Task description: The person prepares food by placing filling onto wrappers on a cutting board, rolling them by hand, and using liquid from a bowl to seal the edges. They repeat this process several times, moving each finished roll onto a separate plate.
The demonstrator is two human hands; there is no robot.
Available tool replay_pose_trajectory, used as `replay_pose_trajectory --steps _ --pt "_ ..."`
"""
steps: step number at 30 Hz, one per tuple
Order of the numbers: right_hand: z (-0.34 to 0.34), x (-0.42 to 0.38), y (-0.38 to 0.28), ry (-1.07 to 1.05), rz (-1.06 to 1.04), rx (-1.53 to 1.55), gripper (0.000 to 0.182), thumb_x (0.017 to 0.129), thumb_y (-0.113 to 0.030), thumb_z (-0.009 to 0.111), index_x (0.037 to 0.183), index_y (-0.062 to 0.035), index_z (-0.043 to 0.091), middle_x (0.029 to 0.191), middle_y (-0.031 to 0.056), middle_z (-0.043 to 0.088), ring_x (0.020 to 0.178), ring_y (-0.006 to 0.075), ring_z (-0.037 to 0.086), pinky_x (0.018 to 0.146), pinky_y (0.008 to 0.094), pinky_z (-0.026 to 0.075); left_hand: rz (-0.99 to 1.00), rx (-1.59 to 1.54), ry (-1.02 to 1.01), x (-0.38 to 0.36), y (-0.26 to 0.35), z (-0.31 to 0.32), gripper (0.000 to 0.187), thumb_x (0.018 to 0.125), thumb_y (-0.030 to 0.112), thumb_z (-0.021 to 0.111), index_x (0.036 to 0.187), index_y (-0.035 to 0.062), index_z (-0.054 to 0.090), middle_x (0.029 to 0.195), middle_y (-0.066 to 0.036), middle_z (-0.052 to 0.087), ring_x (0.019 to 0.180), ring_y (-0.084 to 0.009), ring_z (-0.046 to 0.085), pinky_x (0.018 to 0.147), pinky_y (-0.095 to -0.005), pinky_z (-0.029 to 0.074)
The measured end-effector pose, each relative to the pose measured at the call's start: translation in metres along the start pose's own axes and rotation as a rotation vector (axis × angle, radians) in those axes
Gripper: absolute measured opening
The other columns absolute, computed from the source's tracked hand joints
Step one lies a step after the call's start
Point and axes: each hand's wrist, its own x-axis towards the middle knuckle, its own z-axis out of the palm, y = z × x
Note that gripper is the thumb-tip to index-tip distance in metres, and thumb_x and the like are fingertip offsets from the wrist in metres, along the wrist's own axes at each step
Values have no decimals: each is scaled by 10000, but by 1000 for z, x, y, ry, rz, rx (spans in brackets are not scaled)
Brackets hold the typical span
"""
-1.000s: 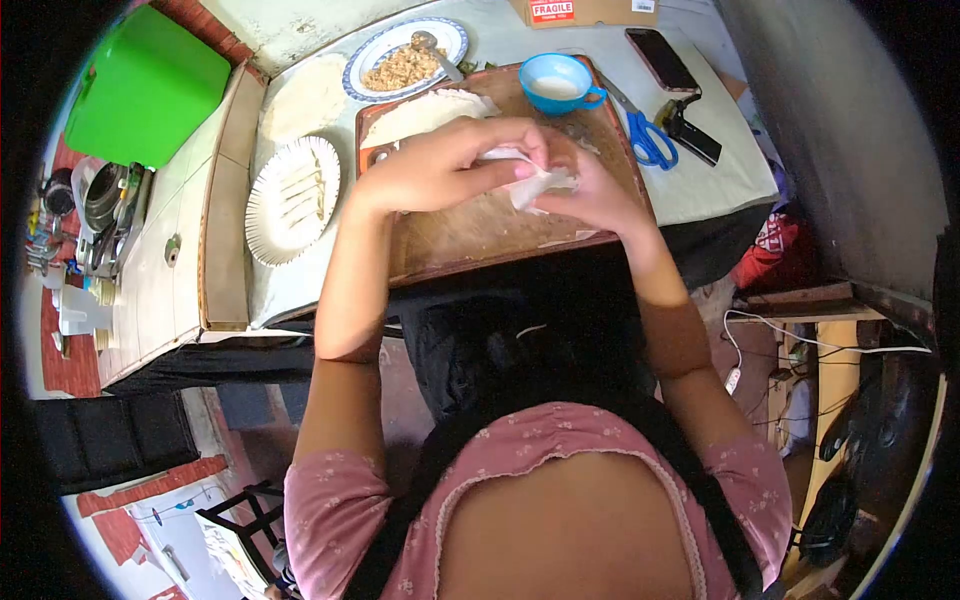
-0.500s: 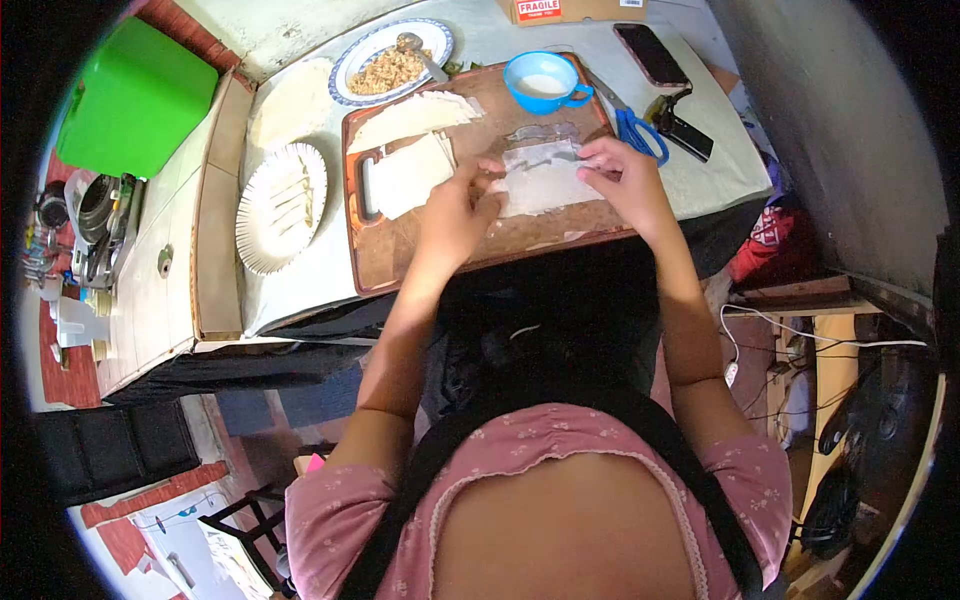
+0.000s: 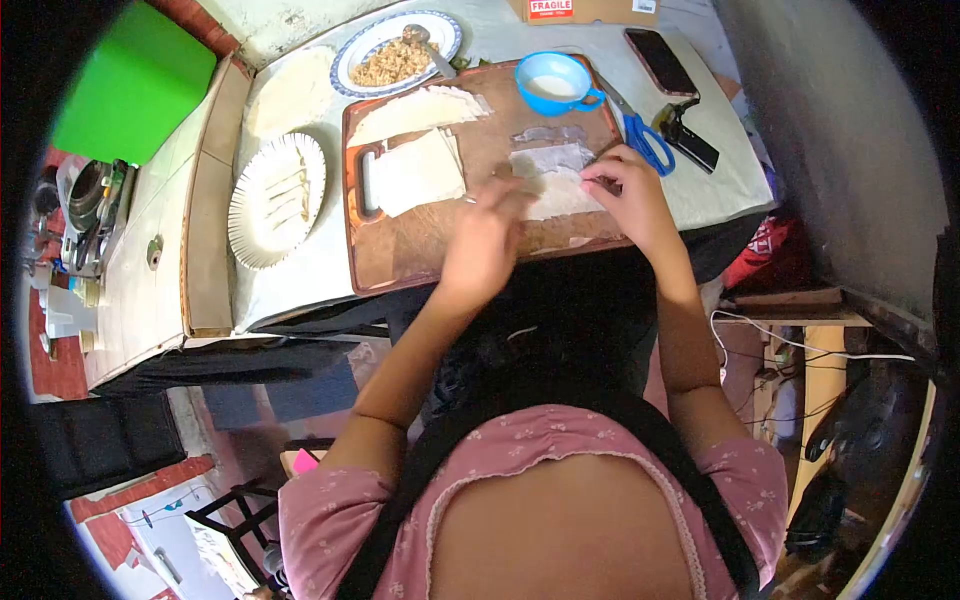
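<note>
A thin pale wrapper sheet [image 3: 560, 198] lies on the brown cutting board [image 3: 400, 250], its far part folded over toward me. My right hand [image 3: 632, 195] pinches the sheet's right edge between thumb and fingertips. Over the sheet's left side is my left hand [image 3: 488, 235], its fingers smeared by motion, so their grip does not show. A stack of square wrappers [image 3: 415, 175] rests left of that hand, with curved wrapper offcuts [image 3: 420, 112] behind it. At the board's far right stands a blue cup [image 3: 555, 85] of white liquid.
Blue-handled scissors [image 3: 648, 145] lie right of the board. On the left, a fluted white plate [image 3: 245, 225] holds several thin rolls. Behind the board sits a patterned plate [image 3: 345, 75] with crumbly filling and a spoon [image 3: 430, 50]. A phone [image 3: 660, 62] lies at the back right.
My left hand has moved right and come over the sheet, blurring. My right hand stays at the right edge. The far fold now lies flatter. The view has shifted slightly.
</note>
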Motion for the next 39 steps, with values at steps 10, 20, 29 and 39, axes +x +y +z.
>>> replay_pose_trajectory --steps 10,20,29,39 --pt "9 88 -56 -59 -225 -65 194 861 -147 725 1019 -36 702 964 87 670 862 197 657 726 309 515 156 166 22 -16 0 29 421 864 280 704 1232 90 627 1195 -104 638 1170 -335 582 974 -464 466" --pt "197 272 -54 -118 -452 78 340 846 -167 653 1161 -37 650 992 202 711 934 339 695 828 416 549 119 161 10 -19 0 33 386 881 320 673 1203 111 629 1238 -88 615 1217 -311 558 1002 -455 450" --pt "273 327 -57 -313 -389 -212 446 949 -221 525 1379 -102 506 1294 226 584 1177 419 565 994 507 456 138 122 17 -25 -9 41 464 757 278 723 1144 36 639 1155 -163 608 1079 -338 602 928 -468 468" --pt "225 338 -43 -574 -547 -114 356 897 -269 655 1225 -136 688 1102 170 705 955 330 681 850 392 524 116 84 89 -21 -3 40 479 780 306 732 1193 81 638 1262 -118 597 1227 -307 547 963 -459 462"
